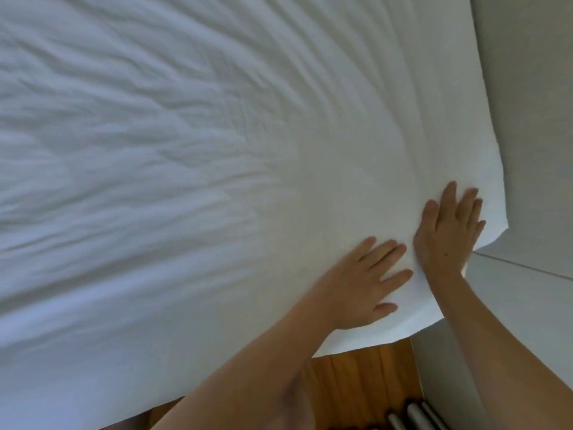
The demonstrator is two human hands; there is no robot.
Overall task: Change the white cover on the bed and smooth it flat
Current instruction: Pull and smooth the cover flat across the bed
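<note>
The white cover (192, 156) spreads across the bed and fills most of the view, with long wrinkles running over its left and upper parts. My left hand (366, 279) lies flat on the cover near the bed's near right corner, fingers straight and spread. Just beside it, my right hand (449, 226) presses flat on the cover close to the right edge, fingers straight and pointing away from me. Neither hand holds any fabric. The frame is somewhat blurred.
A pale wall (533, 119) runs along the bed's right side, close to my right hand. Wooden floor (362, 386) shows below the cover's near edge. Grey metal bars (412, 415) stand at the bottom by the wall.
</note>
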